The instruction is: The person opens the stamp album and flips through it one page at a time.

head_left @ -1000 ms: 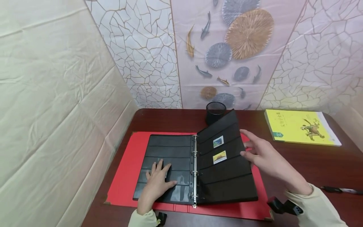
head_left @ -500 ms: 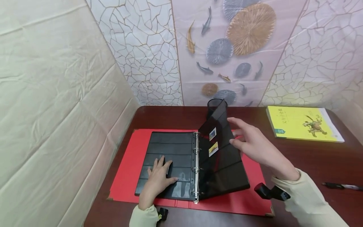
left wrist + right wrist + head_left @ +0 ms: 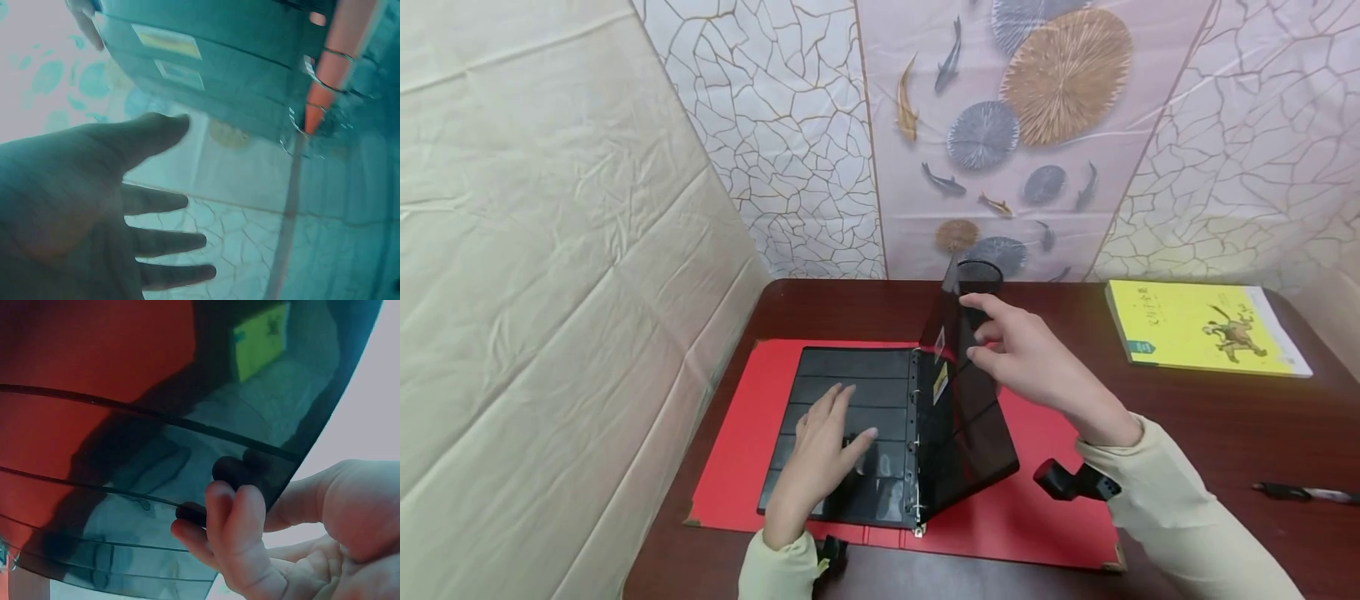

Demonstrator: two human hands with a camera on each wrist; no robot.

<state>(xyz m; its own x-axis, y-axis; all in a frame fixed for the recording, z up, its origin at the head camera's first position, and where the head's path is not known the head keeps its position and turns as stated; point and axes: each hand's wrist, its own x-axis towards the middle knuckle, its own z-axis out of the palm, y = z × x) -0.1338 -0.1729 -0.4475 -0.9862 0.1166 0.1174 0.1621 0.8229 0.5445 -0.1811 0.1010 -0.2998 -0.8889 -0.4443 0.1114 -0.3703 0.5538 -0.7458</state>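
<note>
A red ring binder [image 3: 1052,517] lies spread on the brown table, holding black stock pages on metal rings [image 3: 917,442]. My right hand [image 3: 1037,362] pinches the outer edge of the right-hand page [image 3: 981,442], which stands steeply raised. Two stamps sit in that page's strips: a yellow one [image 3: 941,383] and, farther up, a second [image 3: 939,343]. In the right wrist view, thumb and fingers grip the edge of the glossy page [image 3: 144,437]. My left hand [image 3: 822,450] hovers over the left-hand page [image 3: 857,367], fingers spread, holding nothing.
Behind the raised page stands a black mesh cup [image 3: 988,279], partly hidden. A yellow book [image 3: 1206,329] lies at the back right. Near the right edge is a pen [image 3: 1303,493]. Patterned wall coverings border the table at the back and left.
My right hand has moved left, swinging the page from a low tilt to nearly upright. My left hand, earlier resting on the left page, has lifted off it.
</note>
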